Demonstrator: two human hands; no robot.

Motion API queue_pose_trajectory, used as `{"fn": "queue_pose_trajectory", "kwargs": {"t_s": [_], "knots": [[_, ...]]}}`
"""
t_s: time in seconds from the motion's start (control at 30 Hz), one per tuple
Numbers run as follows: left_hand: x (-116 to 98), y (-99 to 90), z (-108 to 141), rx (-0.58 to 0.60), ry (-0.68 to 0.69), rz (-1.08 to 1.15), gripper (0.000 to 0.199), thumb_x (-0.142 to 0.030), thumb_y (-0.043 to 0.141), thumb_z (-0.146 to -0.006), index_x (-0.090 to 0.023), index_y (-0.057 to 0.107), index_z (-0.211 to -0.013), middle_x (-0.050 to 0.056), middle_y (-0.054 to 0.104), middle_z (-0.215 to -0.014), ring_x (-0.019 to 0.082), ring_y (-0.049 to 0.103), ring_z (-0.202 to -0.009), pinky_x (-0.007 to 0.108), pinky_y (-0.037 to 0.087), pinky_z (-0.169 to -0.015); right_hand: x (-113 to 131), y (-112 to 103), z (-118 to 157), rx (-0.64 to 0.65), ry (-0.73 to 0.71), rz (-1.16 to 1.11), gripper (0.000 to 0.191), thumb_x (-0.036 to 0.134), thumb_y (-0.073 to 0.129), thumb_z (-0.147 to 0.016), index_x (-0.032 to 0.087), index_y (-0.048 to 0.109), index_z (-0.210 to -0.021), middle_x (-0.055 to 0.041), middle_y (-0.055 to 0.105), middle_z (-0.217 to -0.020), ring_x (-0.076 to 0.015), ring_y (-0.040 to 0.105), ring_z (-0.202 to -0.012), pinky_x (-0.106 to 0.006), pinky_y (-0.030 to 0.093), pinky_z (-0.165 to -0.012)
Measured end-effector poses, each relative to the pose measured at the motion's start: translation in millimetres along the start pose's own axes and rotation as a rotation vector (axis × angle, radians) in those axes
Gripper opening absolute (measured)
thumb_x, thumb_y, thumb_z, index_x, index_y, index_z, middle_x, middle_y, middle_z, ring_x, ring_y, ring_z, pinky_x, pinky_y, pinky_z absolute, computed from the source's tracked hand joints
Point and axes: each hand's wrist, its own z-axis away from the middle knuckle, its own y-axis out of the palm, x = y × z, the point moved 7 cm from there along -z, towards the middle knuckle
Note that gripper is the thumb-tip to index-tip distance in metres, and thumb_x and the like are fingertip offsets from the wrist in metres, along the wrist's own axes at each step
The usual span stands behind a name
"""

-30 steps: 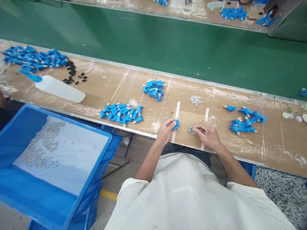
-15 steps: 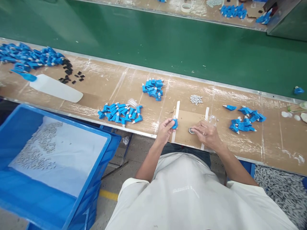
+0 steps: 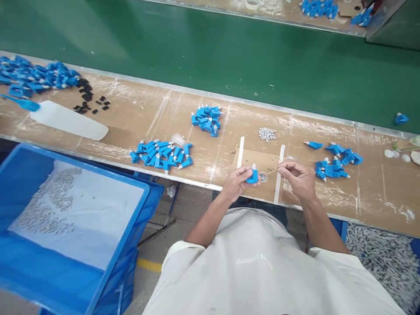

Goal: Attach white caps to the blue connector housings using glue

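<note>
My left hand [image 3: 238,181] is closed on a blue plastic part [image 3: 252,176] with a white tip pointing up. Right beside its fingertips is a small clear round dish [image 3: 263,177]; whether those fingers also hold it I cannot tell. My right hand [image 3: 300,177] pinches a thin wooden stick [image 3: 273,171], its far end at the dish. Beneath both hands lies a cardboard work area [image 3: 262,158] edged by two white tape strips. Just beyond it sits a small heap of grey-white pieces [image 3: 267,134].
Heaps of similar blue parts lie left [image 3: 160,154], farther back [image 3: 206,119] and right [image 3: 337,161]. A white scoop-like tool [image 3: 70,120] lies near black pieces [image 3: 85,92]. A blue bin [image 3: 144,192] stands below the table edge. Beyond runs a green belt [image 3: 210,57].
My left hand has moved right with the blue part, close to the round dish. My right hand has left the dish, shifted right and now pinches a stick.
</note>
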Motion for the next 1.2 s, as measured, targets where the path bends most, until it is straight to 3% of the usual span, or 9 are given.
{"fn": "queue_pose_trajectory", "kwargs": {"t_s": [0.2,0.37,0.73,0.93,1.2], "knots": [[12,18.3,0,0.094,-0.091,0.022,0.054,-0.055,0.090,-0.066,-0.010,0.070,-0.089,0.010,0.076,-0.086,0.014,0.070,-0.067,0.025,0.058,-0.068,15,-4,9,-0.067,-0.038,-0.075,0.032,0.055,0.078,-0.077,0.023,0.073,-0.076,-0.0055,0.073,-0.074,-0.0189,0.059,-0.061,-0.034,0.048,-0.053],[12,24.5,3,0.123,-0.097,0.015,0.052,-0.056,0.088,-0.068,-0.011,0.071,-0.089,0.011,0.076,-0.087,0.015,0.070,-0.068,0.028,0.059,-0.071,33,-2,17,-0.113,-0.110,-0.023,0.032,0.056,0.077,-0.079,0.025,0.074,-0.076,-0.0076,0.075,-0.076,-0.0241,0.066,-0.071,-0.040,0.056,-0.064],[9,28.1,7,0.117,-0.115,0.047,0.053,-0.056,0.091,-0.064,-0.012,0.072,-0.086,0.008,0.074,-0.077,0.014,0.069,-0.064,0.025,0.058,-0.066,47,5,21,-0.123,-0.295,0.148,0.023,0.049,0.072,-0.087,0.028,0.076,-0.078,-0.0058,0.074,-0.072,-0.0252,0.067,-0.070,-0.042,0.055,-0.069],[10,26.6,6,0.132,-0.108,0.037,0.053,-0.056,0.088,-0.067,-0.011,0.071,-0.090,0.010,0.075,-0.081,0.016,0.070,-0.067,0.028,0.059,-0.070,46,7,22,-0.120,-0.280,0.238,0.026,0.052,0.070,-0.087,0.029,0.076,-0.077,-0.0061,0.075,-0.073,-0.0263,0.067,-0.071,-0.045,0.056,-0.071],[11,25.4,5,0.133,-0.117,0.059,0.051,-0.054,0.089,-0.067,-0.011,0.071,-0.090,0.008,0.074,-0.080,0.016,0.070,-0.067,0.027,0.058,-0.071,50,11,24,-0.091,-0.394,0.252,0.017,0.040,0.071,-0.090,0.027,0.077,-0.080,-0.0044,0.075,-0.072,-0.0221,0.066,-0.066,-0.039,0.056,-0.067]]}}
